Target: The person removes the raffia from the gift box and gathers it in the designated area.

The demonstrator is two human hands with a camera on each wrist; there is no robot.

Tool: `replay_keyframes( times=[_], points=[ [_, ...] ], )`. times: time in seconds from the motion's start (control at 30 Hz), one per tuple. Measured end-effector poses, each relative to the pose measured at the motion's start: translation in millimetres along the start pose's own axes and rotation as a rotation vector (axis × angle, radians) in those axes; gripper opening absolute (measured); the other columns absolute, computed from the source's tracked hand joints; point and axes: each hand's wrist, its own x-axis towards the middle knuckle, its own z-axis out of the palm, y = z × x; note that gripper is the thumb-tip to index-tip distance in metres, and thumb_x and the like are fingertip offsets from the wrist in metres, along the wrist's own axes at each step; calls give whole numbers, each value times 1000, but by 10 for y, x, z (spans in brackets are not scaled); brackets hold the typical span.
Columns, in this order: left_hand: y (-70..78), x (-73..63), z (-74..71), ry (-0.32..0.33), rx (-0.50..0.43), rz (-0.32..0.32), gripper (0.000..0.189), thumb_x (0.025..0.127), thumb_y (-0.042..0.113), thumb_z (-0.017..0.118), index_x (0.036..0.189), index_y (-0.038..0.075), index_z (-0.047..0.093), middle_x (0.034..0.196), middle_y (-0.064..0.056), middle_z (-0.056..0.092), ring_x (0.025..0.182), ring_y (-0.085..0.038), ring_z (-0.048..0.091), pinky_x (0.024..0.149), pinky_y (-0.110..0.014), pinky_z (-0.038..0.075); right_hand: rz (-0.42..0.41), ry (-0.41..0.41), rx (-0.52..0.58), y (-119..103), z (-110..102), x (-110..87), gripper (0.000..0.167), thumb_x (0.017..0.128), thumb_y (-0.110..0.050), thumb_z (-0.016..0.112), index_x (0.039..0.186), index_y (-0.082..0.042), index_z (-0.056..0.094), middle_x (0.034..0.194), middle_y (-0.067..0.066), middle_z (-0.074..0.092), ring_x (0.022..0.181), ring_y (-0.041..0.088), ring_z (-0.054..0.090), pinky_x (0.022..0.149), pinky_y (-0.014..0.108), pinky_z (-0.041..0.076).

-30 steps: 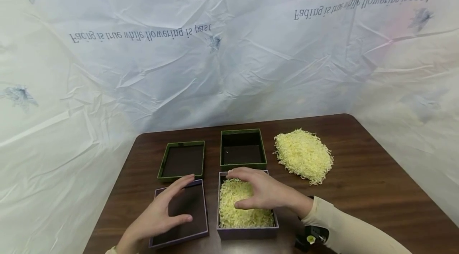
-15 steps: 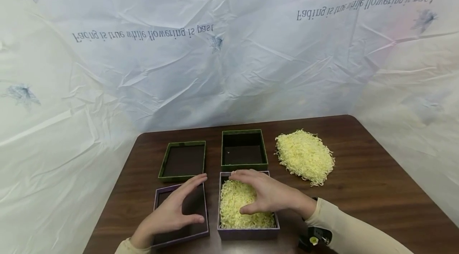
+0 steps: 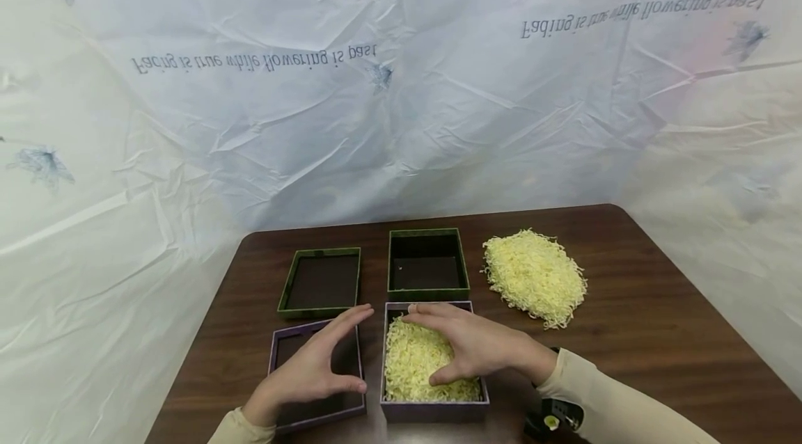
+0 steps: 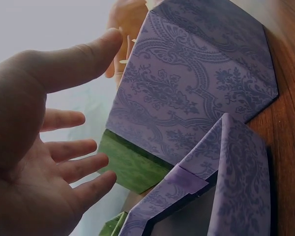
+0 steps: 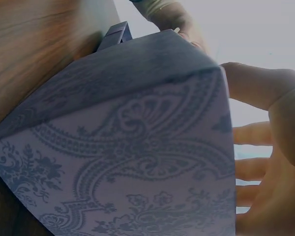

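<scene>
A purple patterned box, filled with pale yellow shredded paper, stands near the front of the table. My right hand is over its right part, fingers and thumb apart; whether the fingertips touch the shreds is unclear. In the right wrist view the box's side wall hides part of the scene below the fingers. My left hand hovers above the purple lid, left of the box, with fingers extended, thumb spread and nothing held. Fingers and thumb show apart from the box in the left wrist view.
A green-rimmed box stands behind the purple one, with only a tiny pale speck inside. Left of it lies its matching green lid. A loose heap of yellow shredded paper sits at the right on the brown wooden table.
My left hand has moved right across the purple lid, toward the filled box. The right hand has shifted slightly right and down over the shreds. Boxes and heap stay put.
</scene>
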Motion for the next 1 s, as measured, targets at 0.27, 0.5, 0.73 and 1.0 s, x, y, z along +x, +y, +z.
replay_keyframes(
  times=[0.27,0.5,0.73,1.0],
  points=[
    [-36,46,31,-34,-35,0,96,77,36,83,154,29,27,159,7,24,144,-30,31,103,-60,42,-12,-20,-28,8,6,8,88,80,-46,78,153,-23,35,158,8,30,143,31,33,107,54,42],
    [-55,81,53,-69,-51,16,95,78,35,82,155,23,28,160,3,22,143,-31,32,104,-58,43,-26,-32,-81,14,23,14,89,77,-47,80,151,-22,38,160,9,27,144,34,31,111,56,37],
    [-77,114,82,-92,-172,52,94,80,29,82,155,17,26,159,-5,20,141,-31,34,109,-48,42,-32,-67,-96,17,45,36,90,75,-49,81,150,-22,39,159,11,28,143,34,33,113,56,35],
    [-122,151,124,-102,-211,76,94,80,31,81,154,12,27,158,-18,21,141,-36,32,106,-51,43,-40,-119,-121,31,51,72,92,76,-53,79,151,-23,37,158,16,28,139,37,38,102,51,48]
  ],
)
